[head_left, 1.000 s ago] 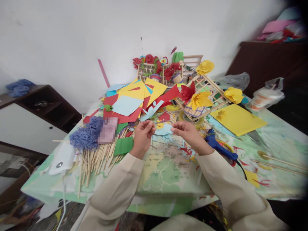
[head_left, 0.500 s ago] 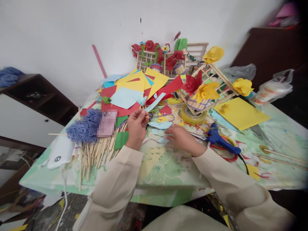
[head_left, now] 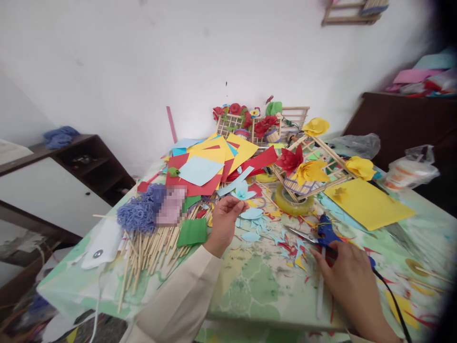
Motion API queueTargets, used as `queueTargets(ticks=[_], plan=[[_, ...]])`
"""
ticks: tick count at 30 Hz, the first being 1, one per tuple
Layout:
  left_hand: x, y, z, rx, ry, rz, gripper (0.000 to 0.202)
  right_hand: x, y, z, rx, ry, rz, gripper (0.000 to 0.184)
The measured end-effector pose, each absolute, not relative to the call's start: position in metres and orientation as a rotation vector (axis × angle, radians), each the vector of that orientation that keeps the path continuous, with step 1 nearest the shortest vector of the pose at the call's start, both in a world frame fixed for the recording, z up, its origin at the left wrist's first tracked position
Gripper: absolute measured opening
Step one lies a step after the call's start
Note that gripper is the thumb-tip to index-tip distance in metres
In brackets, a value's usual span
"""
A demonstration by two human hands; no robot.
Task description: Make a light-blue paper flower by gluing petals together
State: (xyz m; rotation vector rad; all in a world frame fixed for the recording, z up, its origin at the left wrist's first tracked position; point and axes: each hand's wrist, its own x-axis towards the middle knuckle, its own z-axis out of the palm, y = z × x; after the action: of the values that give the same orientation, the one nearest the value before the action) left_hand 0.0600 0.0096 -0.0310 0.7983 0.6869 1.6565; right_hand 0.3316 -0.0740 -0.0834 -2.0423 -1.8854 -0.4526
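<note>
My left hand (head_left: 226,221) is closed in a pinch near the middle of the table. Its fingertips hold a small light-blue paper flower (head_left: 243,190) on what looks like a thin stem. My right hand (head_left: 352,274) lies over the handle of a blue glue gun (head_left: 326,229), fingers curled on the far side and thumb on the near side. Scissors (head_left: 303,234) lie against the gun, blades pointing left, their handles partly hidden by that hand. A whitish stick (head_left: 320,290) lies beside the thumb. Cut light-blue petals (head_left: 252,213) rest right of my left hand.
Blue yarn (head_left: 139,209), wooden sticks (head_left: 150,252) and green paper (head_left: 193,232) lie left. Coloured sheets (head_left: 203,169) pile up behind. A tape roll (head_left: 293,202) sits under a stick frame (head_left: 330,152) with paper flowers. The gun's cord (head_left: 392,295) runs right.
My right hand has left the blue petals and moved right onto the glue gun. A blue paper flower now shows clearly in my left hand. The view has tilted up and shifted left.
</note>
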Motion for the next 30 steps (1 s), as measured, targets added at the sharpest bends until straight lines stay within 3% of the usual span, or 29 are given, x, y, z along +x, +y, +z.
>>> queueTargets(ticks=[6, 14, 19, 24, 30], plan=[[0.059, 0.011, -0.041, 1.007, 0.795, 1.753, 0.020, 0.330, -0.080, -0.073, -2.202, -1.790, -0.596, 0.066], [0.079, 0.008, -0.038, 0.926, 0.706, 1.711, 0.025, 0.342, -0.076, -0.061, -2.255, -1.901, -0.405, 0.053], [0.090, 0.010, -0.035, 0.851, 0.660, 1.671, 0.025, 0.347, -0.076, -0.054, -2.213, -1.944, -0.280, 0.056], [0.094, 0.015, -0.040, 0.915, 0.694, 1.676, 0.021, 0.337, -0.079, -0.051, -2.254, -1.865, -0.332, 0.074], [0.084, 0.013, -0.049, 1.350, 0.916, 1.693, 0.012, 0.341, -0.079, -0.050, -2.168, -1.838, -0.355, 0.067]])
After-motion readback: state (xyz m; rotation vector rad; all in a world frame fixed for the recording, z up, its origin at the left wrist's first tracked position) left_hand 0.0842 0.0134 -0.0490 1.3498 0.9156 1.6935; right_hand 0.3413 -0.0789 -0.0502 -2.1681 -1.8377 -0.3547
